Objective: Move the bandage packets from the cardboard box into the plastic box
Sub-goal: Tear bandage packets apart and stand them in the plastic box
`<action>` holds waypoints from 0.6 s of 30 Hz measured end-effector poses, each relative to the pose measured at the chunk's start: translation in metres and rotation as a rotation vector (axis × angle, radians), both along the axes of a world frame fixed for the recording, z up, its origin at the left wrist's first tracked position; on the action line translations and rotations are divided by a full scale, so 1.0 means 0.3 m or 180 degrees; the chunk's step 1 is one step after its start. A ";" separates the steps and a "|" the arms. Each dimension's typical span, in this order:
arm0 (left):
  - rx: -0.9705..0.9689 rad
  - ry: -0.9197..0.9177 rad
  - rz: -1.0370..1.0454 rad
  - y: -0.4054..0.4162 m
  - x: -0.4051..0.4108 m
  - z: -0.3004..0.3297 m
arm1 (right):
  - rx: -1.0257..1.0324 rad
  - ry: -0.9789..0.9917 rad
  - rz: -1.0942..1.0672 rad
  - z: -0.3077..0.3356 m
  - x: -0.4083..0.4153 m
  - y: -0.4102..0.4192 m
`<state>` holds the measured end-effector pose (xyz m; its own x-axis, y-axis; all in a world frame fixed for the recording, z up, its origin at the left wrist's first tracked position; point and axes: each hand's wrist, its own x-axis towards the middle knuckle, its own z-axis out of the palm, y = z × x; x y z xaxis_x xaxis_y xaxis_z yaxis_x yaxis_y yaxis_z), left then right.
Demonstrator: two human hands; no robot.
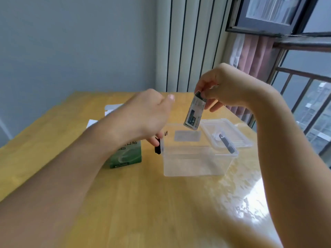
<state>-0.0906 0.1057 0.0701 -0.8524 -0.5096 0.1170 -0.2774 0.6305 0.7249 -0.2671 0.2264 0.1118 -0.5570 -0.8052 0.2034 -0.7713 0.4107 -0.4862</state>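
Two hands: both raised over the wooden counter (pixel 136 194), apart from each other.
Right hand (pixel 227 88): fingertips pinch the top end of a bandage packet (pixel 194 111), which hangs tilted in the air above the open plastic box (pixel 195 158).
Left hand (pixel 148 115): reaches forward, fingers curled down by the left rim of the plastic box, next to a black latch (pixel 157 149); whether it grips anything cannot be told.
Plastic box: clear, upright, open-topped; a pale flat rectangle shows at its bottom.
Lid (pixel 227 133): clear, lying flat just behind and to the right of the plastic box, touching it.
Cardboard box (pixel 125 156): green and white, left of the plastic box, partly hidden by the left forearm.
Background: grey wall, radiator, window with railing.
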 end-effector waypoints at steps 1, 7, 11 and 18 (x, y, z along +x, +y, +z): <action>-0.0197 -0.0062 -0.0085 -0.012 0.010 0.010 | 0.0239 -0.0040 -0.0065 -0.018 -0.010 -0.005; -0.0807 -0.1413 -0.0792 -0.032 0.000 -0.073 | 0.1498 0.0020 0.0202 -0.166 0.079 -0.163; -0.0862 -0.1544 -0.0922 -0.045 -0.025 -0.104 | 0.1793 -0.0063 0.0484 -0.240 0.114 -0.215; -0.0804 -0.1523 -0.0996 -0.062 -0.028 -0.105 | 0.2013 -0.0095 0.0630 -0.281 0.118 -0.241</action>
<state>-0.0990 0.0870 0.0385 -0.9446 -0.2338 -0.2304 -0.3090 0.8702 0.3838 -0.2316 0.1542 0.0274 -0.3844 -0.8520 -0.3554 -0.8514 0.4760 -0.2203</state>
